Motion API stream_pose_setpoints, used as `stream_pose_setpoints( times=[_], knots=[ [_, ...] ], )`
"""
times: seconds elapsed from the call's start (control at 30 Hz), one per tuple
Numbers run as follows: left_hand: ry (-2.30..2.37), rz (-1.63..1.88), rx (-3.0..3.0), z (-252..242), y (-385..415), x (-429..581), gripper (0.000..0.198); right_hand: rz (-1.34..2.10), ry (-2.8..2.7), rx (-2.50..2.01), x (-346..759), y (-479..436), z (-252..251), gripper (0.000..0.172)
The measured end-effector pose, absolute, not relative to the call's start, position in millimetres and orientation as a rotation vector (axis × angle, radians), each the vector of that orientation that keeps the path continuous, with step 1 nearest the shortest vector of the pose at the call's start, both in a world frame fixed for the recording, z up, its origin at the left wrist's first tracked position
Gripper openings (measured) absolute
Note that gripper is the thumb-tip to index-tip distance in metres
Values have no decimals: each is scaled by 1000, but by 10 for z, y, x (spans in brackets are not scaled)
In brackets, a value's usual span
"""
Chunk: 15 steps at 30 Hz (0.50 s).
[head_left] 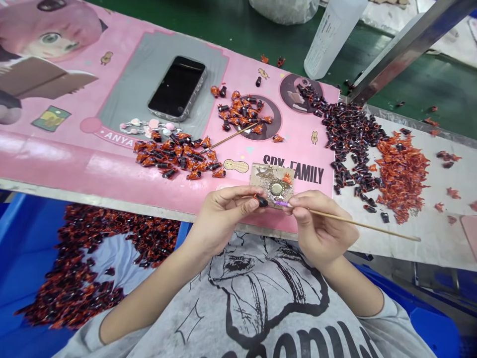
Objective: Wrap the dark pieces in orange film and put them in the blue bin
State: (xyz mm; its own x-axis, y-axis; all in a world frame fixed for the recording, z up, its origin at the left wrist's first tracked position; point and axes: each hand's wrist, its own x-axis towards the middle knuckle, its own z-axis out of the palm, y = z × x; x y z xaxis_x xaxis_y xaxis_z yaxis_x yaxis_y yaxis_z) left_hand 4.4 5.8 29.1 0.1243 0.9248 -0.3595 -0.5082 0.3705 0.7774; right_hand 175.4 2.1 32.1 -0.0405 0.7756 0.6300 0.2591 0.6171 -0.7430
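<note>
The long mat (95, 171) was pink, printed with an anime girl and black "SPY FAMILY" lettering. The heaped pieces (175, 159) were glossy black and orange-red; the held piece (261, 201) was mostly black with an orange-red edge. The wooden stick (367, 223) was pale tan with a purple tip. The T-shirt (257, 293) was grey with black line art, above a bright blue crate (26, 248).

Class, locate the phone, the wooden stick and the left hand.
Phone (176, 88), head view, on its black screen.
Wooden stick (365, 224), head view, on its shaft.
Left hand (223, 211), head view, on its back.
</note>
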Motion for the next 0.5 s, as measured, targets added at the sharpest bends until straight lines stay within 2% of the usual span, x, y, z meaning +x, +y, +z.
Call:
stream_pose_setpoints(
  times=[0.5],
  knots=[
    [965, 1138, 503, 376, 34, 118, 26, 417, -1779, -802, 1784, 51, 363, 7]
  ],
)
